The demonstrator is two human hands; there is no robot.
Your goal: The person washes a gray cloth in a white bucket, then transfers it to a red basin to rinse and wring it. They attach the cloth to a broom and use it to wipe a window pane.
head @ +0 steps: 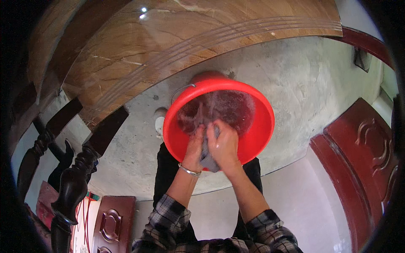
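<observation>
A red plastic bucket (pixel 261 139) with a wire handle (pixel 180 91) stands on the floor before me, between my legs. It holds cloudy, dark water (pixel 234 107) with some froth along its edge. Over the near side of the bucket, a wet grey cloth (pixel 205 151) is bunched between my hands. My left hand (pixel 194 144), with a silver bangle (pixel 190 170) at the wrist, grips one side of it. My right hand (pixel 223 142) is closed around the other side, its knuckles wet. Part of the cloth is hidden by my fingers.
A brown stone-patterned step (pixel 202 38) curves beyond the bucket. Dark turned wooden balusters (pixel 72 180) rise at the left. A small white object (pixel 159 125) lies beside the bucket. Reddish-brown carved door panels stand at the right (pixel 351 158) and lower left (pixel 115 218).
</observation>
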